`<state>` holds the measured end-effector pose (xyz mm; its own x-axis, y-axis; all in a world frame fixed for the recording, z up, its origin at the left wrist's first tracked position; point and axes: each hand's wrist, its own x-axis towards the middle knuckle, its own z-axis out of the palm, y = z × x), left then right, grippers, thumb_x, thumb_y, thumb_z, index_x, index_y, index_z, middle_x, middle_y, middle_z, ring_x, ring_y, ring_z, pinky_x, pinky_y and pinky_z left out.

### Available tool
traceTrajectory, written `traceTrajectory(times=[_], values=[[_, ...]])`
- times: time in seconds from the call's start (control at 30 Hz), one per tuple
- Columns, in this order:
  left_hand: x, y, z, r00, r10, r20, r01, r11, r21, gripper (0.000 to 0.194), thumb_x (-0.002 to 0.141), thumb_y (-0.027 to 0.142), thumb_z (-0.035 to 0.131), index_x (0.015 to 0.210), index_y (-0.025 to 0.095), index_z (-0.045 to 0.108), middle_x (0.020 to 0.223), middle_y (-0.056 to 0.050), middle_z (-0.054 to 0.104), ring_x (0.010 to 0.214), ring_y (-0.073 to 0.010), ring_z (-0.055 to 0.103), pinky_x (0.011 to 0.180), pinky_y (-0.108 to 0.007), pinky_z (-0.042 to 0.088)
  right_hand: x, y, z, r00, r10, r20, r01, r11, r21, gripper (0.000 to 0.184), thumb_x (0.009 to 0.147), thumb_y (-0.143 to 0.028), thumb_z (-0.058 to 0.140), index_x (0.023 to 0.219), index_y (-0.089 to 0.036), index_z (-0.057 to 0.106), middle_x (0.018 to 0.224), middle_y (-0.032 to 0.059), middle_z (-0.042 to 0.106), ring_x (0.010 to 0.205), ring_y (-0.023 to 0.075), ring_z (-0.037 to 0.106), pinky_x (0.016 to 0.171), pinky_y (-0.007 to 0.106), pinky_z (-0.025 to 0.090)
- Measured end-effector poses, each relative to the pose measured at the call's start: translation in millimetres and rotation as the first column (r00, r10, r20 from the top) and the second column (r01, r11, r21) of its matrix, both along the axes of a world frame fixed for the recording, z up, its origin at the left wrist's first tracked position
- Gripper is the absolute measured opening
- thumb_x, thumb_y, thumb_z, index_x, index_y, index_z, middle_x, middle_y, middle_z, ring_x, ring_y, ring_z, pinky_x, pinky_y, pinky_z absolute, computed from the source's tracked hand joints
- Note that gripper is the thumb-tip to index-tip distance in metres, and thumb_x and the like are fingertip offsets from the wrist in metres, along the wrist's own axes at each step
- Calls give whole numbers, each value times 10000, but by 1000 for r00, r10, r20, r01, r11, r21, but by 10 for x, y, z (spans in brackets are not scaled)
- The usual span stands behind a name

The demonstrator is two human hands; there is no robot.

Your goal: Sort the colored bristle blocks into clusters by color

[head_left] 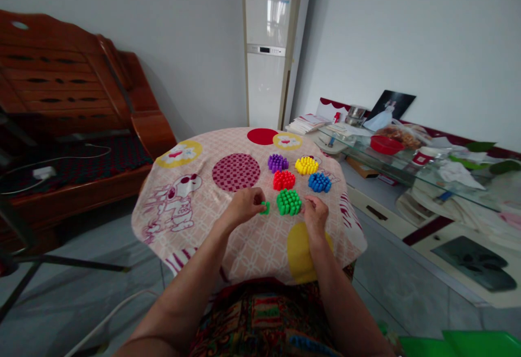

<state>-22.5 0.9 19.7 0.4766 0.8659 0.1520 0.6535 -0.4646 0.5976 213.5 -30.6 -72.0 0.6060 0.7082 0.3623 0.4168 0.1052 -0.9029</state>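
My left hand (247,205) is at the middle of the cloth-covered table, its fingers curled and closed at a small green peg-like piece (265,208). Just right of that piece stands a tight cluster of green pegs (288,203). My right hand (316,211) rests close to the cluster's right side, with its fingers pressed together; whatever they may hold is hidden. Behind the green cluster are a red cluster (284,180) and a blue one (319,182). Farther back sit a purple cluster (277,163) and a yellow cluster (306,165).
A patterned pink tablecloth (244,254) drapes over the table's edges. To the right, a glass-topped cabinet (366,148) bears papers, a red bowl (386,145) and a cup (424,155). A wooden bench (61,88) stands at left, a tall white appliance (266,85) behind.
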Motion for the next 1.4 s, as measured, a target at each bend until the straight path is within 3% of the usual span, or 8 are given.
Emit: traceTrajectory(times=[0.2, 0.4, 0.53, 0.73, 0.93, 1.17, 1.4], values=[[414, -173, -89, 996, -65, 66, 58, 993, 104, 78, 730, 175, 703, 789, 171, 653, 710, 10, 664, 654, -128, 590, 612, -239, 389, -14, -18, 35, 1000, -1, -3, 1, 1000, 3, 367, 739, -336, 487, 899, -139, 753, 883, 113, 756, 809, 255, 667, 742, 355, 515], [582, -167, -294, 997, -70, 41, 62, 983, 175, 94, 747, 181, 703, 802, 173, 628, 798, -9, 658, 704, -140, 573, 649, -254, 393, -15, -19, 32, 1000, 2, 14, -2, 1000, 4, 370, 735, -317, 478, 901, -136, 755, 887, 116, 758, 815, 253, 671, 752, 354, 518], [572, -182, -344, 998, -33, 56, 23, 983, 182, 136, 746, 196, 709, 792, 179, 582, 776, 6, 623, 694, -139, 544, 642, -256, 371, -21, -21, 29, 1000, -1, 30, 0, 1000, 6, 362, 760, -320, 474, 902, -140, 754, 906, 115, 759, 837, 247, 666, 782, 351, 516], [430, -193, -371, 992, 7, 125, -17, 997, 78, 269, 760, 350, 721, 689, 184, 523, 652, 34, 544, 613, -124, 490, 588, -254, 316, -12, -13, 20, 999, 10, 32, -10, 1000, -1, 368, 754, -333, 472, 904, -138, 746, 889, 112, 755, 790, 238, 657, 733, 342, 513], [375, -215, -437, 990, 54, 132, -61, 997, 48, 258, 813, 364, 647, 672, 181, 531, 637, 29, 534, 602, -121, 473, 586, -259, 294, -9, 2, 4, 999, 31, 18, -32, 999, 6, 383, 743, -335, 455, 904, -136, 740, 808, 100, 742, 721, 228, 654, 685, 328, 504], [352, -194, -493, 994, 56, 97, -58, 998, 14, 353, 894, 460, 532, 687, 176, 567, 670, -3, 578, 632, -143, 516, 607, -269, 315, -23, -10, 13, 999, 28, 17, -27, 1000, -16, 390, 767, -366, 460, 909, -138, 743, 788, 93, 735, 713, 222, 648, 661, 310, 492], [349, -153, -565, 999, 26, 25, -27, 999, 31, 418, 981, 427, 365, 800, 178, 648, 835, -68, 674, 772, -176, 610, 709, -269, 386, -29, -31, -7, 999, 45, 18, -45, 998, -35, 403, 804, -399, 461, 911, -144, 754, 783, 88, 732, 698, 218, 636, 627, 296, 475]])
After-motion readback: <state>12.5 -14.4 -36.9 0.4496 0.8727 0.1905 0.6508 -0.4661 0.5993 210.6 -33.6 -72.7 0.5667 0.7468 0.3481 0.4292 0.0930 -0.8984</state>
